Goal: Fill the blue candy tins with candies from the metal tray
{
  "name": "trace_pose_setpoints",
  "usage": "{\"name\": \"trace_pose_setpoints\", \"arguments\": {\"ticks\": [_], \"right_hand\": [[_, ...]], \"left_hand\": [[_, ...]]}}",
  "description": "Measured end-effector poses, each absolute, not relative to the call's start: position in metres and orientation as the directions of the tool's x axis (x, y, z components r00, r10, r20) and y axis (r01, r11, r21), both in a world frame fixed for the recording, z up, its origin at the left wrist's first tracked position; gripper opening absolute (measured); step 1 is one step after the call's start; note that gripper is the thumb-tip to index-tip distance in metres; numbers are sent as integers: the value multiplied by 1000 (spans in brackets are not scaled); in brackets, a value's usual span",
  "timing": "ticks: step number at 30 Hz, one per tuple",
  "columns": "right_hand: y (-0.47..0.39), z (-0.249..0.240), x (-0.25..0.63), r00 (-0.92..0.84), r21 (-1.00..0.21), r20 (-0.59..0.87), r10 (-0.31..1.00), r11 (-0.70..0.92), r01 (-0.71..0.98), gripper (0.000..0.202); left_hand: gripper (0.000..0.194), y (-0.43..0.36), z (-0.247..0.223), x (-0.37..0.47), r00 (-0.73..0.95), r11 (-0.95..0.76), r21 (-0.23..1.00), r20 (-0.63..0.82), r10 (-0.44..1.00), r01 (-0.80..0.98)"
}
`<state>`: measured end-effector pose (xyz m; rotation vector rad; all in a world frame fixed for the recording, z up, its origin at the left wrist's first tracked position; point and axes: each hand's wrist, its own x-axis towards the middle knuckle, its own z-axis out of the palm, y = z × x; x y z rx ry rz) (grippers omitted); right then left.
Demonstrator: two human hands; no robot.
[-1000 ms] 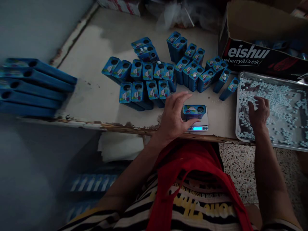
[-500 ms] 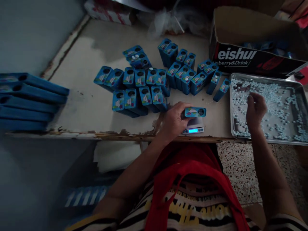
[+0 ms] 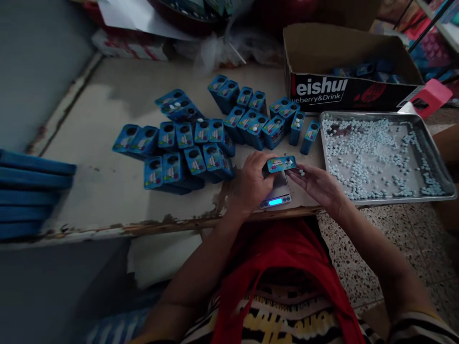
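Note:
My left hand point(image 3: 255, 180) is wrapped round a blue box point(image 3: 277, 164), its top hole facing up with pale pellets at the opening. Beneath the box is a small scale point(image 3: 281, 193) with a lit blue display. Palm up, my right hand point(image 3: 319, 187) has its fingertips at the box's right end, and a few pale pellets point(image 3: 301, 172) lie on the fingers. To the right, a metal tray point(image 3: 389, 197) holds many loose pale blue pellets point(image 3: 358, 157). Behind my left hand stand several blue boxes point(image 3: 195, 160) with round holes on top, some with white pellets showing.
A black and brown carton point(image 3: 322, 91) with blue boxes inside stands behind the tray. Several blue boxes point(image 3: 32, 191) are stacked at the far left. A clear plastic bag point(image 3: 211, 55) lies at the back. The table's front edge point(image 3: 143, 227) runs close before me.
My right hand has moved left from the tray to the held box, with pellets on its fingers. Pellets now show at that box's hole. The view has shifted, with more showing at the back.

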<state>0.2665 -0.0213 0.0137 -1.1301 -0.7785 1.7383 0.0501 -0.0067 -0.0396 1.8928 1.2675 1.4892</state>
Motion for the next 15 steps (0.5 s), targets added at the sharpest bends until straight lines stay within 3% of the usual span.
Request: {"name": "trace_pose_setpoints", "arguments": {"ticks": [4,7,9,12,15], "right_hand": [[-26,37,258,-78,-939,-264,961,-275,-209,24],[-25,59,245,17,-999,25,1000,25,33,24],[-21,69,236,-91,-950,166,982,184,252,24],[-11,72,228,-328,-840,132,935,282,463,36],[-4,69,226,-396,-814,91,914,297,499,43]], "left_hand": [[43,-8,-41,45,-100,-338,932,351,931,129],[49,-11,-38,43,-78,-228,974,227,971,5],[51,-14,-34,41,-31,-172,984,171,985,-43],[54,-18,-29,34,12,-136,984,138,990,-115],[58,-20,-28,27,31,-99,979,106,994,-180]]}}
